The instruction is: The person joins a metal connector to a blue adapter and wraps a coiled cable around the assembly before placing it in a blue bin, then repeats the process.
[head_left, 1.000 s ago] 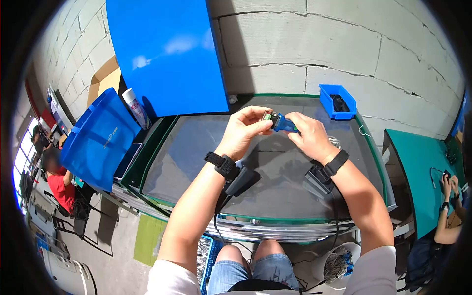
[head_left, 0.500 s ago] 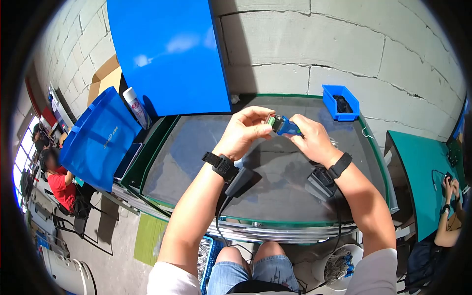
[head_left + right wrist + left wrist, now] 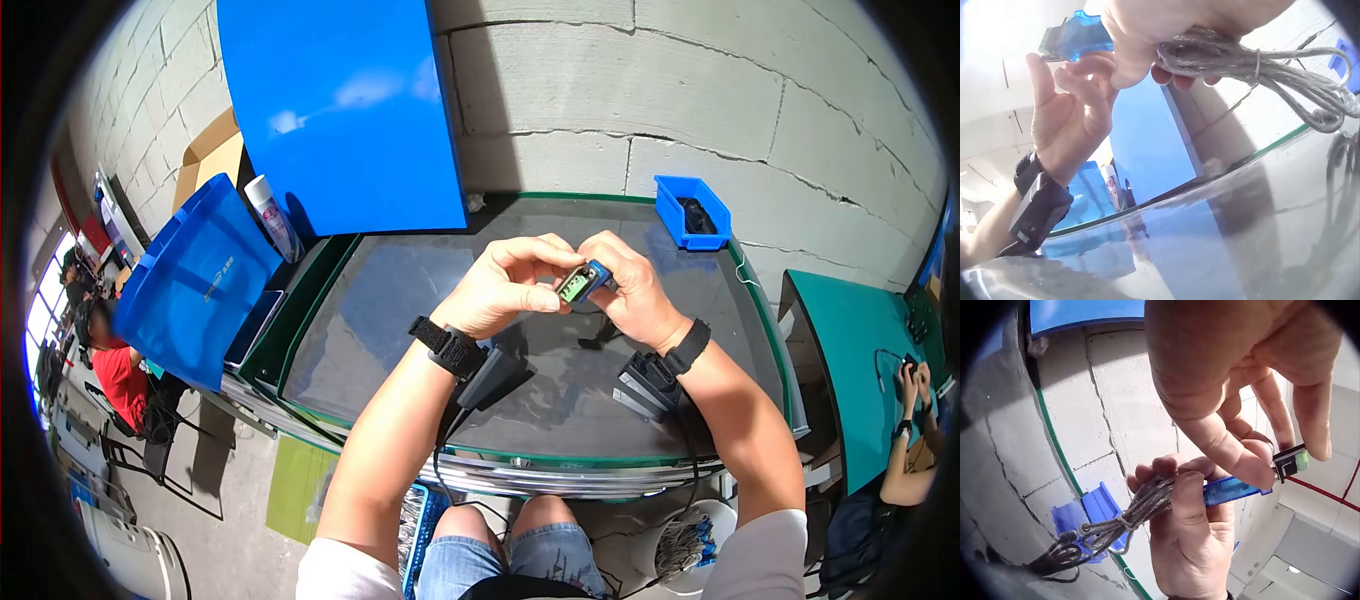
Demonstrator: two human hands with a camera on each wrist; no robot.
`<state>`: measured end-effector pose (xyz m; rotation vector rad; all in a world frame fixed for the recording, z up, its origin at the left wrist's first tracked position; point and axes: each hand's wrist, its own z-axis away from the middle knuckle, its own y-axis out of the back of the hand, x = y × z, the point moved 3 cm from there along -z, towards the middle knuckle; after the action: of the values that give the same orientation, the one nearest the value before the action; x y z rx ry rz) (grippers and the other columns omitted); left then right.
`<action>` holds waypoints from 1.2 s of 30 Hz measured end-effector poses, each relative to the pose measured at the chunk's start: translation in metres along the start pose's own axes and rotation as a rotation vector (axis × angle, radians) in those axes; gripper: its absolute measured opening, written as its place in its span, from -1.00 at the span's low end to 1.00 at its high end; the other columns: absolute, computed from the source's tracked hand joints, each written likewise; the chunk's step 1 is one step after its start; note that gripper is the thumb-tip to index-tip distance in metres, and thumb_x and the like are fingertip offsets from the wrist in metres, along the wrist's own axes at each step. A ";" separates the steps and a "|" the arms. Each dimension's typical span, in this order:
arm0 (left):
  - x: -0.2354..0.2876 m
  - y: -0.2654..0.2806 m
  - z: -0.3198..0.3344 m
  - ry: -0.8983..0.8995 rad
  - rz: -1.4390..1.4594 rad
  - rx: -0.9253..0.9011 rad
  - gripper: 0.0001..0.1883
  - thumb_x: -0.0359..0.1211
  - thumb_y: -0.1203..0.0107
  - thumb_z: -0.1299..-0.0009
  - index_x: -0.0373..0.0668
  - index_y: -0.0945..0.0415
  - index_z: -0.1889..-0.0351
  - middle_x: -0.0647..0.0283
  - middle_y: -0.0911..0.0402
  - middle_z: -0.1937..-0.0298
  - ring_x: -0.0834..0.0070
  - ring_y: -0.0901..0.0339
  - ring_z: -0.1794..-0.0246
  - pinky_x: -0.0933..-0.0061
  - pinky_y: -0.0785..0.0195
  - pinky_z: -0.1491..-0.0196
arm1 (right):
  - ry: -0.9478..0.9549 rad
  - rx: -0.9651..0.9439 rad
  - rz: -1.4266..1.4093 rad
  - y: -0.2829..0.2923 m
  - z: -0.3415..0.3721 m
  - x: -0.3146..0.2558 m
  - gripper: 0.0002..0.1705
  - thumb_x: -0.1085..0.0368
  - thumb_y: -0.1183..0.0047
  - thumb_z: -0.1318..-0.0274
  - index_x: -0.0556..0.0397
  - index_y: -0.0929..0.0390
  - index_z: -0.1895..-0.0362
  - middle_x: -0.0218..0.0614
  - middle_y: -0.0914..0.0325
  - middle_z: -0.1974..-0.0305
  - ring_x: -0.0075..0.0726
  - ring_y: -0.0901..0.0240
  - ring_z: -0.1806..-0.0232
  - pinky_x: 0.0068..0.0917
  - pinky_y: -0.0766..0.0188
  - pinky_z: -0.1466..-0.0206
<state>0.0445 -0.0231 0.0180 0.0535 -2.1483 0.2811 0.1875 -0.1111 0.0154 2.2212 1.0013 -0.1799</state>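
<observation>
Held between both hands above the table is a translucent blue adapter plug point(image 3: 1232, 490) with a green terminal block point(image 3: 575, 288) at its end. My left hand point(image 3: 487, 292) pinches the terminal-block end between thumb and fingers. My right hand point(image 3: 637, 296) grips the blue body. Also in the right hand's grasp is a tied bundle of grey cable point(image 3: 1150, 503), its loops hanging out past the palm in both wrist views. The green side with its row of openings faces the head camera. Part of the blue body is hidden by the right fingers.
Below the hands lies a dark, glossy tabletop point(image 3: 390, 375) with a green edge. A small blue bin point(image 3: 693, 212) holding black items stands at the back right. On the left are a large blue bin point(image 3: 200, 280), a spray can point(image 3: 273, 217) and an upright blue panel point(image 3: 340, 110).
Both hands have come slightly lower and closer together. The adapter has turned from lying sideways so that its green terminal end now faces the head camera.
</observation>
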 end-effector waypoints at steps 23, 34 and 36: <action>-0.018 0.028 0.001 0.281 -0.305 0.549 -0.82 -0.33 -0.14 -0.31 -0.22 -0.53 0.21 0.35 -0.57 0.35 0.64 -0.47 0.39 0.53 -0.44 0.27 | -0.386 -0.230 0.542 0.001 0.000 -0.005 -0.74 0.19 -0.12 0.01 0.09 -0.38 0.38 -0.09 -0.53 0.45 0.09 -0.49 0.34 -0.07 -0.38 0.31; -0.012 0.040 0.002 0.150 0.115 0.539 -0.63 -0.24 0.02 -0.41 -0.17 -0.32 -0.12 0.30 -0.48 0.28 0.59 -0.45 0.39 0.51 -0.44 0.26 | -0.428 -0.166 0.365 0.022 0.005 0.027 -0.66 0.12 -0.15 0.02 0.10 -0.37 0.35 0.00 -0.48 0.51 0.21 -0.44 0.37 -0.04 -0.33 0.31; -0.017 0.034 0.001 0.204 0.175 0.383 -0.62 -0.24 -0.02 -0.38 -0.18 -0.32 -0.11 0.28 -0.47 0.29 0.59 -0.43 0.39 0.55 -0.43 0.29 | -0.287 -0.176 0.294 0.015 0.005 0.019 -0.70 0.16 -0.13 0.02 0.07 -0.37 0.31 -0.03 -0.50 0.40 0.17 -0.44 0.30 -0.06 -0.33 0.28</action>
<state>0.0478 0.0084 -0.0026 0.0539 -1.8742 0.7654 0.2124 -0.1100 0.0119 2.0791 0.5103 -0.2588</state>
